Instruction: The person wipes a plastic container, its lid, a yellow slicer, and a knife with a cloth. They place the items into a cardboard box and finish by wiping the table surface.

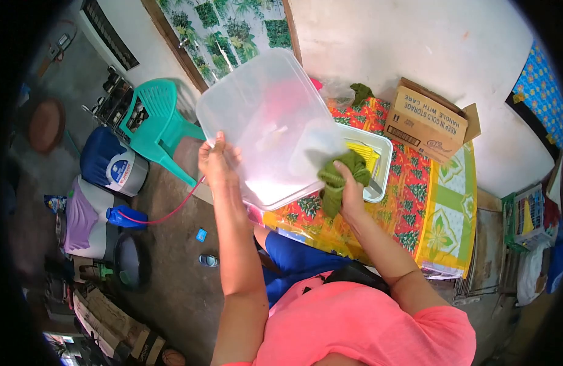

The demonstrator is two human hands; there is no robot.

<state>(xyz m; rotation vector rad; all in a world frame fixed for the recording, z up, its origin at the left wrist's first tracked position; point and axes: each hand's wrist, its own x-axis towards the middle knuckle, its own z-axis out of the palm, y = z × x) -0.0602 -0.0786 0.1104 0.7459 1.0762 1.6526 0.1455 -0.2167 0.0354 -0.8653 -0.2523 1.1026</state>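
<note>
My left hand [217,161] grips the near left edge of a large translucent plastic lid [245,116], which is held up and tilted above the table. In my right hand [351,194] is a bunched green cloth [334,183], up against the lid's lower right edge. Behind the cloth, a white plastic container [384,160] rests on the table with yellow slotted pieces [370,152] inside. A grey, blade-like piece [375,185] also shows in it, partly hidden. Pinkish and white shapes show blurred through the lid.
A patterned tablecloth [415,210] covers the table. An open cardboard box [425,119] sits at its back right, with another dark green cloth [361,93] nearby. To the left stand a green plastic chair [156,110] and a blue-lidded bucket [114,165]; a slipper [208,260] lies on the floor.
</note>
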